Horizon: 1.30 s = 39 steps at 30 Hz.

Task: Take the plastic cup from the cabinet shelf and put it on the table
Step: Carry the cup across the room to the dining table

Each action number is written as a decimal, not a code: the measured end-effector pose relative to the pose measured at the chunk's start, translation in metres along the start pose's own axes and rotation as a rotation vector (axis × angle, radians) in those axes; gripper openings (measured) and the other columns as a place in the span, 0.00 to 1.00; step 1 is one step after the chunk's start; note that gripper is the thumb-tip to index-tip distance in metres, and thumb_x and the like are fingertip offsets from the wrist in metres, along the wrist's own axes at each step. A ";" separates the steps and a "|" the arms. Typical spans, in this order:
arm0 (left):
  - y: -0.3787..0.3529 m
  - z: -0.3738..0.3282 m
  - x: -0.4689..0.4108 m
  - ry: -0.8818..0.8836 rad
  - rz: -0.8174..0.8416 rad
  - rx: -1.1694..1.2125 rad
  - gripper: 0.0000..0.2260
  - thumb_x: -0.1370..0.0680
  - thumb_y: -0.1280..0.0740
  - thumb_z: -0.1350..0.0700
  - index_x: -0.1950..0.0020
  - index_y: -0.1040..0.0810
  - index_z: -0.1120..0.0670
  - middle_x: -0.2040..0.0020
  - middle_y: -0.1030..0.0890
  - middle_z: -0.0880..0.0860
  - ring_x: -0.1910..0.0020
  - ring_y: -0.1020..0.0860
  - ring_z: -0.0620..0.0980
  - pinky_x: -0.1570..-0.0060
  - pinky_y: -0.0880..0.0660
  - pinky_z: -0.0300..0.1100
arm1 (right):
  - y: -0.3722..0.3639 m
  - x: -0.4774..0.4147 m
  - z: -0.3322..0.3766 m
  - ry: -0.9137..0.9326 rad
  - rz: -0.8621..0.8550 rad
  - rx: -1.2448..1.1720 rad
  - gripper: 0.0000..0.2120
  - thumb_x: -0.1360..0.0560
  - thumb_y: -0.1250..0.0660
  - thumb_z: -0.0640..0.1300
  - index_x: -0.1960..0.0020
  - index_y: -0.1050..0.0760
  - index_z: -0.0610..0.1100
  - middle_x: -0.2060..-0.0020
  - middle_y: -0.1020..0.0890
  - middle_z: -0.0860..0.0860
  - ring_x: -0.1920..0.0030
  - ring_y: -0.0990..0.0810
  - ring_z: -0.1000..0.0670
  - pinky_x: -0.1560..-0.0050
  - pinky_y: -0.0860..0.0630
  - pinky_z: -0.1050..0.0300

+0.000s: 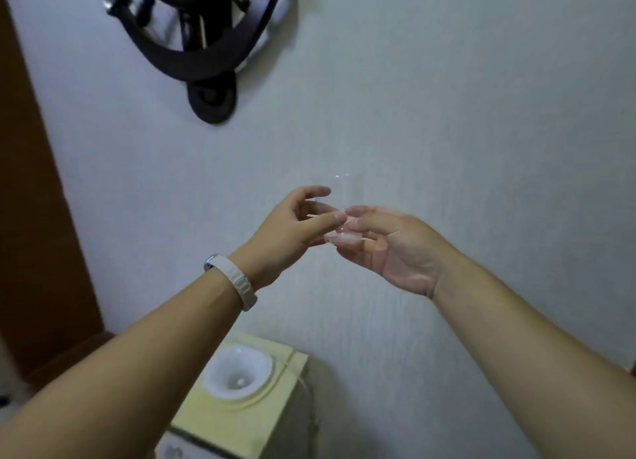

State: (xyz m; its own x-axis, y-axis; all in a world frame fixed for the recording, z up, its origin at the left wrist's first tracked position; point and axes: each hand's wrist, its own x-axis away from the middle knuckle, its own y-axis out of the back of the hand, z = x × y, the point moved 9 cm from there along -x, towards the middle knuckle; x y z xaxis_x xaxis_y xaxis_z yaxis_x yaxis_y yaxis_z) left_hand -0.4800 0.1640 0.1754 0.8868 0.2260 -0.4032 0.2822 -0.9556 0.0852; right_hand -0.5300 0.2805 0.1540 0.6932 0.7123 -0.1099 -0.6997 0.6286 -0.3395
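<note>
A clear plastic cup [340,197] is held upright in the air in front of a white wall. It is almost see-through; only faint glints at its rim and its cloudy base show. My left hand [292,231], with a white watch band on the wrist, pinches the cup's left side between thumb and fingers. My right hand [389,245] is palm up and grips the cup's base with its fingertips. No cabinet shelf or table is in view.
A dark strapped object [196,45] hangs on the wall at the top left. Below my arms stands a pale yellow water dispenser [261,414] with a white funnel top. A brown wooden panel [34,217] runs down the left edge.
</note>
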 end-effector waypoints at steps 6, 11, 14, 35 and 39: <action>0.134 -0.011 0.088 0.049 -0.158 -0.137 0.25 0.29 0.26 0.58 0.35 0.29 0.56 0.47 0.21 0.59 0.52 0.18 0.52 0.49 0.20 0.48 | -0.138 -0.015 -0.081 -0.136 0.226 -0.107 0.16 0.27 0.33 0.32 0.41 0.29 0.42 0.52 0.21 0.42 0.55 0.17 0.44 0.50 0.21 0.51; 0.223 -0.020 0.160 0.076 -0.242 -0.222 0.23 0.26 0.28 0.57 0.32 0.30 0.53 0.44 0.21 0.58 0.50 0.17 0.52 0.51 0.20 0.42 | -0.240 -0.010 -0.135 -0.209 0.335 -0.131 0.21 0.28 0.32 0.33 0.36 0.29 0.39 0.47 0.23 0.39 0.56 0.17 0.45 0.52 0.20 0.51; 0.269 -0.024 0.202 0.089 -0.285 -0.265 0.23 0.25 0.29 0.54 0.32 0.31 0.50 0.44 0.20 0.56 0.49 0.17 0.50 0.50 0.20 0.42 | -0.293 -0.002 -0.160 -0.234 0.371 -0.102 0.24 0.31 0.28 0.35 0.36 0.27 0.39 0.44 0.22 0.37 0.53 0.17 0.44 0.52 0.21 0.51; 0.499 -0.015 0.385 0.171 -0.814 -0.201 0.25 0.28 0.28 0.54 0.33 0.31 0.51 0.46 0.19 0.58 0.49 0.17 0.55 0.48 0.20 0.49 | -0.549 -0.025 -0.307 -0.450 0.730 -0.028 0.20 0.25 0.33 0.37 0.34 0.27 0.38 0.41 0.19 0.38 0.46 0.17 0.43 0.43 0.22 0.49; 0.545 -0.008 0.395 0.218 -0.930 -0.237 0.22 0.25 0.29 0.57 0.33 0.31 0.52 0.44 0.20 0.60 0.49 0.17 0.53 0.49 0.19 0.47 | -0.595 -0.052 -0.341 -0.526 0.847 -0.073 0.22 0.25 0.33 0.38 0.32 0.28 0.40 0.37 0.21 0.37 0.38 0.21 0.39 0.41 0.22 0.48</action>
State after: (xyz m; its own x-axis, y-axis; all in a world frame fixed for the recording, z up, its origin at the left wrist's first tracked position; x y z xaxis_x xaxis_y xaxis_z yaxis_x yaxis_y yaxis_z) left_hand 0.0275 -0.2660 0.0701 0.3157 0.9213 -0.2273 0.9467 -0.3221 0.0092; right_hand -0.0905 -0.2369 0.0436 -0.2060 0.9753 0.0793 -0.9031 -0.1583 -0.3991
